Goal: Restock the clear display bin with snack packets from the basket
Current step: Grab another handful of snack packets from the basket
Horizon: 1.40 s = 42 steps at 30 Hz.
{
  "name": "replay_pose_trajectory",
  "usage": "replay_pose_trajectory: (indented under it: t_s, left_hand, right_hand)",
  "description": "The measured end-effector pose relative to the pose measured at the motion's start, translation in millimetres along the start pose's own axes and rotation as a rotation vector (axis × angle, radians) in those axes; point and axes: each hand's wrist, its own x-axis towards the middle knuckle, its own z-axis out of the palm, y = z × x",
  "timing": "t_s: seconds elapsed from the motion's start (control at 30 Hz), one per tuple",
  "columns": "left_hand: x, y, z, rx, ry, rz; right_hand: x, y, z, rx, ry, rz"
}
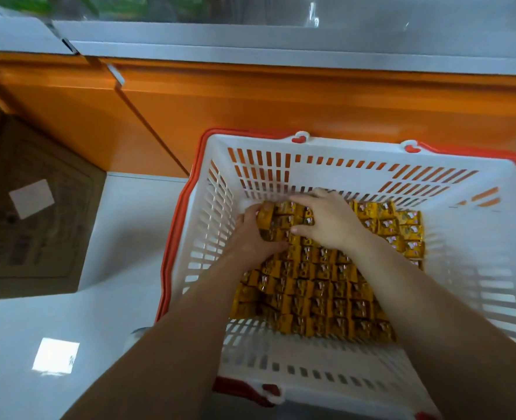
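A white slatted basket (469, 301) with red handles stands on the floor below me. Its bottom is covered with several rows of yellow snack packets (320, 295). Both my hands are down inside it at the far left corner. My left hand (250, 234) is curled around a bunch of yellow packets (273, 221). My right hand (326, 221) lies spread over the same bunch, fingers pressing on its top. The clear display bin (311, 10) shows only as a transparent edge at the top of the view.
An orange cabinet front (281, 101) with a grey counter ledge (250, 50) rises just behind the basket. A brown cardboard box (29, 207) with a white label sits on the floor at left. White glossy floor lies between box and basket.
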Motion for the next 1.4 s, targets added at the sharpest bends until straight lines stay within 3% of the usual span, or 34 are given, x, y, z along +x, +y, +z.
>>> replay_pose_trajectory:
  t_s: [0.17, 0.4, 0.67, 0.97, 1.1, 1.23, 1.4]
  left_hand:
    - [0.4, -3.4, -1.2, -0.046, 0.044, -0.008]
    - [1.6, 2.8, -3.5, -0.144, 0.175, -0.055]
    - [1.8, 5.3, -5.5, -0.075, 0.018, 0.13]
    - [16.0, 8.0, -2.5, -0.044, 0.199, 0.086]
    - [18.7, 9.3, -5.4, -0.053, 0.119, 0.081]
    - [17.9, 10.7, -7.8, -0.018, 0.014, 0.083]
    - [18.1, 6.2, -4.4, -0.067, 0.146, 0.135]
  right_hand:
    - [6.2, -3.6, -3.6, -0.075, -0.129, -0.036]
    - [0.0, -7.2, 1.9, -0.01, 0.036, -0.005]
    - [1.7, -7.9, -6.2, 0.003, -0.042, 0.026]
    - [3.5, -10.1, -9.5, 0.069, -0.029, 0.069]
    - [4.9, -8.8, -9.2, 0.041, -0.033, 0.055]
    - [2.2, -8.0, -6.3, 0.007, 0.047, 0.016]
    - [-7.3, -7.1, 3.8, 0.019, 0.246, 0.009]
